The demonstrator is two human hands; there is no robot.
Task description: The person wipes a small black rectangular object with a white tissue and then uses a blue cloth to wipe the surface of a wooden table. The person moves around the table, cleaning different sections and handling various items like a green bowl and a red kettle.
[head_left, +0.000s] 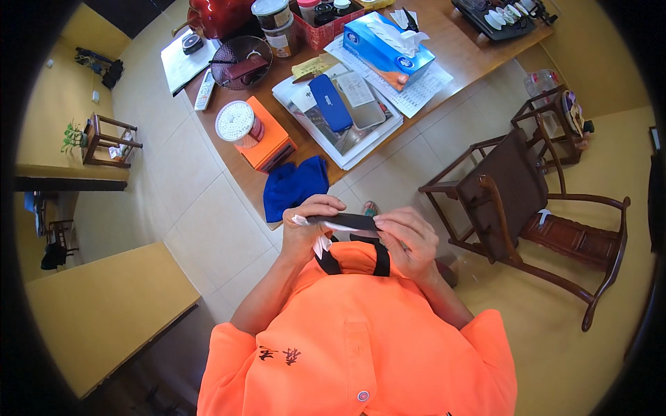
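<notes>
In front of my orange shirt I hold a thin, flat black object [347, 221] by its two ends; its kind is not plain from its edge. My left hand [303, 227] grips the left end, with a crumpled white tissue [322, 245] sticking out below the fingers. Thumb and fingers of my right hand [411, 239] pinch the right end. White tissue also shows along the object's lower edge. Just beyond my left hand, a blue cloth [295, 188] lies at the table's near corner. Black straps [382, 258] hang below the object.
The wooden table [232, 161] carries an orange box [267, 142], a tub of cotton swabs [236, 123], a blue tissue box [388, 52], a blue case [331, 102], a phone-like slab [361, 104] and a wire basket [241, 62]. A brown wooden chair [501, 187] stands at right.
</notes>
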